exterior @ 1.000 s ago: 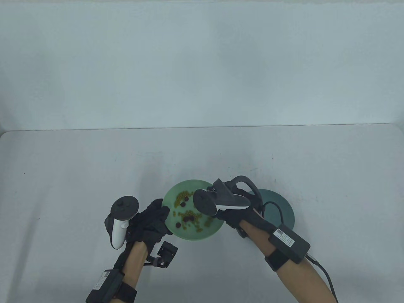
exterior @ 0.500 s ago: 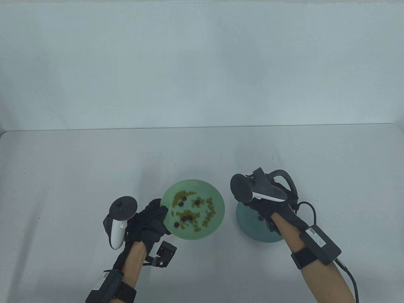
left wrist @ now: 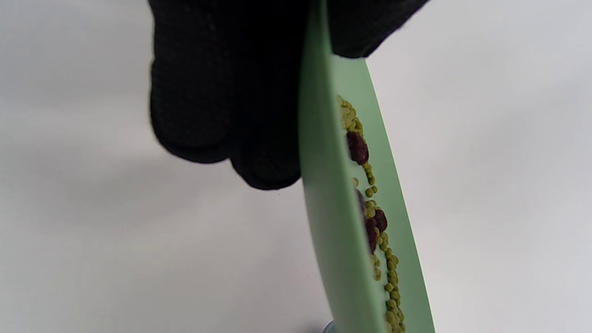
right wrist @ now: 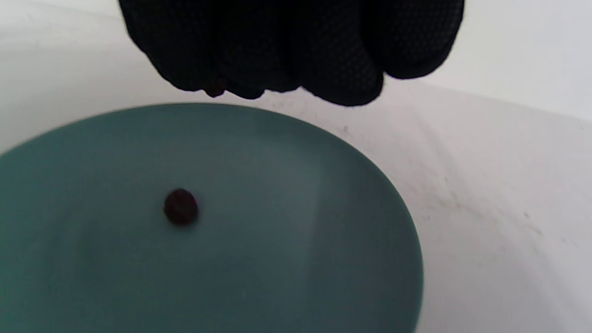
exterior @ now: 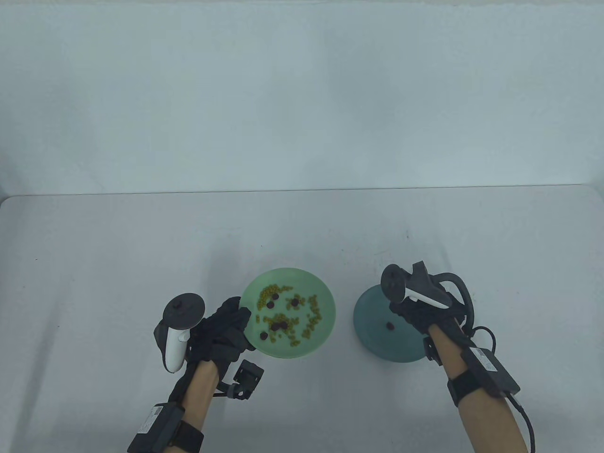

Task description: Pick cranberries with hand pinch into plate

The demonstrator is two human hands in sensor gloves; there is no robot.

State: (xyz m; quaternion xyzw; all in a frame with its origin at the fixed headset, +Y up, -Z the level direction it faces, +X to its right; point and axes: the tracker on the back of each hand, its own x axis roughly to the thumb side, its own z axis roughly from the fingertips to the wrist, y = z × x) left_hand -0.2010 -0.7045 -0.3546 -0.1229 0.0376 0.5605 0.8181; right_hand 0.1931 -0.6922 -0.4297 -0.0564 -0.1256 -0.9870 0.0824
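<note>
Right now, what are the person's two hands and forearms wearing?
Both hands, left hand and right hand, wear black knit gloves. Each back carries a tracker with a dark ring and white grip. Black straps hold labelled black boxes on the forearms; a black cable trails from the right one.

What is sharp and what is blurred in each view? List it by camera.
Table view: evenly lit, sharp; soft shadows left of the light green plate. Left wrist view: left hand close and soft. Right wrist view: right hand dark and blurred, cranberry on the teal plate slightly soft.
</note>
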